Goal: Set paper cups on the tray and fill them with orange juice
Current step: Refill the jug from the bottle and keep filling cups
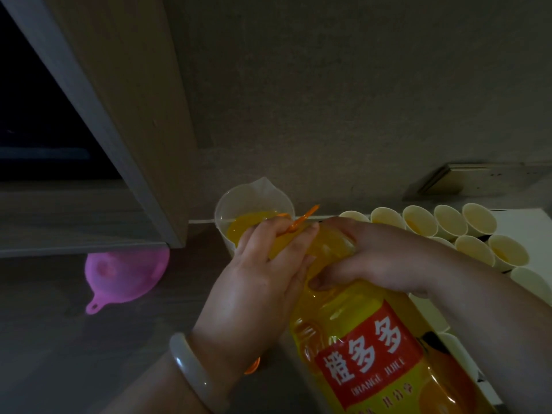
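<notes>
Dim grey bench (89,339); orange juice bottle (367,348) tilted; left hand (260,282) fingers pinch its orange handle (307,212); right hand (358,252) fingers wrap its neck; measuring jug (239,204) just beyond; paper cups (448,219) right.

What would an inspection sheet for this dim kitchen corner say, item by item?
Surface: dark counter, dimly lit.
Job's things: white tray at right, with paper cups packed in rows, at least two showing juice. The orange juice bottle is tipped toward a clear jug that is part full of juice.
Clutter: pink funnel lying at left.
Hands: left hand grips the bottle near its neck, with the orange handle strap between its fingers. The right hand grips the bottle's shoulder. A pale bracelet is on the left wrist.
Cables: nothing seen.
Surroundings: grey wall with a wall plate; cabinet overhead at left.
</notes>
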Motion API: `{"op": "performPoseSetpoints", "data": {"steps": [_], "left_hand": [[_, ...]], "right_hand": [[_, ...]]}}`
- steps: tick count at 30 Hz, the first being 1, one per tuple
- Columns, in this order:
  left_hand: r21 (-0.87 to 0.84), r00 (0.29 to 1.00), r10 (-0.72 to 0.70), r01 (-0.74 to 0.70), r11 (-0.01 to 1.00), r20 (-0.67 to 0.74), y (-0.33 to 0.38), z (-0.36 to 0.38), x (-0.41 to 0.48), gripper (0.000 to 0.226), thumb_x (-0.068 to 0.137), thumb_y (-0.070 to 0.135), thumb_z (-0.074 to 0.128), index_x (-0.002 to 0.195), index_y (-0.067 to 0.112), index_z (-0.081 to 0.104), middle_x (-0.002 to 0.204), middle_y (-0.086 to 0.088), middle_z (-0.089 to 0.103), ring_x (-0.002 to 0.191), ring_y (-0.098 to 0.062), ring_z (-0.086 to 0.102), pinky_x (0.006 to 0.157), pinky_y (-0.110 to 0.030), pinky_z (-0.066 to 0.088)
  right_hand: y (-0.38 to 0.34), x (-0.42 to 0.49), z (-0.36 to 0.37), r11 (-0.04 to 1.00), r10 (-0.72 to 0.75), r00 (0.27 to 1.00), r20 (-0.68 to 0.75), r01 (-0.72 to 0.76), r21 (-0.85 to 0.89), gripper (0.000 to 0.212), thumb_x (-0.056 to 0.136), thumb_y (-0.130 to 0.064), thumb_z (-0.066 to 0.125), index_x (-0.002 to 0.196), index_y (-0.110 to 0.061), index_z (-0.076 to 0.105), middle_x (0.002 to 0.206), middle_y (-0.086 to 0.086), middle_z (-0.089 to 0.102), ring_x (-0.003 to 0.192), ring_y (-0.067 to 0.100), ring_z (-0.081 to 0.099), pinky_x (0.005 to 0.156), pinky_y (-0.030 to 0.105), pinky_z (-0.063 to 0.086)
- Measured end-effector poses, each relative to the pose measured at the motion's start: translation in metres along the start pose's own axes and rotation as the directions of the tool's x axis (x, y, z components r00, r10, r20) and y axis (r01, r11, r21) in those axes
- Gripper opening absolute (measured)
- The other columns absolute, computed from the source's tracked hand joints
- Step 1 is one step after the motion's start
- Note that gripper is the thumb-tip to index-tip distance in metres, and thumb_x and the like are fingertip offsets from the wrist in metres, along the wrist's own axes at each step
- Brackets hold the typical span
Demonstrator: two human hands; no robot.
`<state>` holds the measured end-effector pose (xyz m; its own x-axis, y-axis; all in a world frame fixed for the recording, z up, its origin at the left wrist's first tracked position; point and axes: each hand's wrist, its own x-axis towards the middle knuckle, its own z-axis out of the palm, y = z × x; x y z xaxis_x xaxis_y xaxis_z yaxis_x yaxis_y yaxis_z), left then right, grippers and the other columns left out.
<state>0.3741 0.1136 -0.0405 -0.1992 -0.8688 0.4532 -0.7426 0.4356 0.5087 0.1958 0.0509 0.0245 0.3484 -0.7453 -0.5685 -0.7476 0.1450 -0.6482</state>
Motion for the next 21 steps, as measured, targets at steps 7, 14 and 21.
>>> {"op": "performPoseSetpoints", "data": {"steps": [7, 14, 21], "left_hand": [[0.017, 1.0, 0.006, -0.006, 1.0, 0.008, 0.001, -0.001, -0.001, 0.04, 0.097, 0.036, 0.04, 0.134, 0.025, 0.049, 0.13, -0.002, 0.046, 0.116, -0.018, 0.05, 0.085, -0.029, 0.052], [0.035, 0.998, 0.057, -0.057, 0.998, -0.024, 0.004, -0.001, 0.001, 0.038, 0.096, 0.033, 0.045, 0.133, 0.024, 0.051, 0.13, -0.006, 0.047, 0.117, -0.021, 0.05, 0.091, -0.027, 0.045], [0.075, 0.98, 0.199, -0.198, 0.977, -0.013, 0.008, -0.007, 0.004, 0.042, 0.092, 0.02, 0.058, 0.132, 0.022, 0.049, 0.131, -0.009, 0.045, 0.116, -0.026, 0.05, 0.086, -0.039, 0.052]], "right_hand": [[0.004, -0.001, 0.004, 1.0, -0.025, 0.998, -0.053, 0.025, 0.003, 0.071, 0.056, -0.046, 0.087, 0.117, -0.056, 0.052, 0.09, -0.021, 0.071, 0.079, -0.001, 0.069, 0.073, 0.025, 0.057], [0.015, -0.005, 0.012, 0.995, -0.099, 0.982, -0.159, 0.103, 0.013, 0.069, 0.055, -0.046, 0.086, 0.113, -0.058, 0.051, 0.092, -0.021, 0.07, 0.083, -0.002, 0.067, 0.076, 0.03, 0.057], [0.025, -0.017, 0.022, 0.971, -0.211, 0.938, -0.275, 0.233, 0.048, 0.07, 0.061, -0.041, 0.087, 0.113, -0.063, 0.045, 0.096, -0.027, 0.068, 0.083, -0.01, 0.064, 0.06, 0.01, 0.048]]}}
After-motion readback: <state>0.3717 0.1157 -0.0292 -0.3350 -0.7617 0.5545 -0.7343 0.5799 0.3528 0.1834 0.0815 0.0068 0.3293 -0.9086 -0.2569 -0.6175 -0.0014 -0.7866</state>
